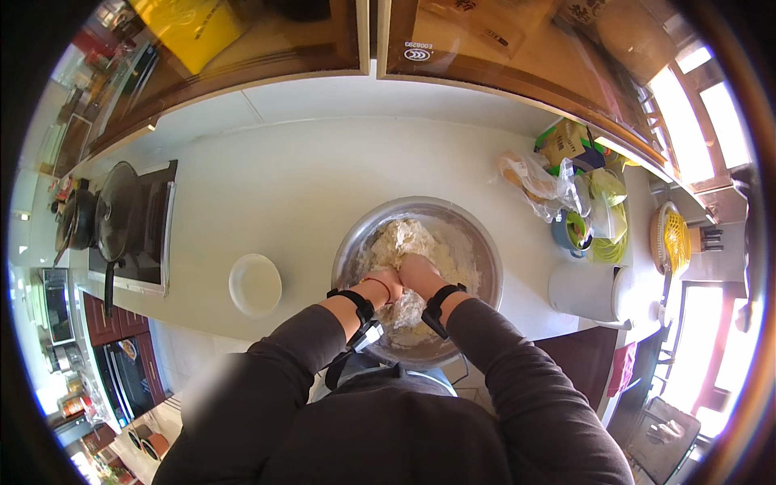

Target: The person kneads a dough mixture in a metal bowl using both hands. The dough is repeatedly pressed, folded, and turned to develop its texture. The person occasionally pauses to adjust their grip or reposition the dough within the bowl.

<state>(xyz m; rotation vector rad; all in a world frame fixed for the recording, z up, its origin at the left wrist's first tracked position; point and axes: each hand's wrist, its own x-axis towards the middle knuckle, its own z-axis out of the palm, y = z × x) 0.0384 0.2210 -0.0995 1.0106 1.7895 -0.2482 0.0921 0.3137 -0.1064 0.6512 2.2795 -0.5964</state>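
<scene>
A wide metal basin (485, 242) stands at the counter's front edge, holding shaggy, floury dough (407, 237). My left hand (388, 285), with a red cord at its wrist, is curled tightly into the dough near the middle of the basin. Right beside it, my right hand (419, 271) is also closed against the dough, and the two hands touch. My fingertips are hidden. Dough bulges out beyond the hands and on the near side below them. Loose flour and crumbs coat the basin's inner wall. Black straps circle both forearms.
A white bowl (255, 285) sits left of the basin. Farther left, a lidded pan (118, 212) stands on the cooktop (159, 227). To the right are plastic bags (536, 185), a blue mug (568, 235) and a white container (585, 292). Cabinets (291, 54) overhang the back.
</scene>
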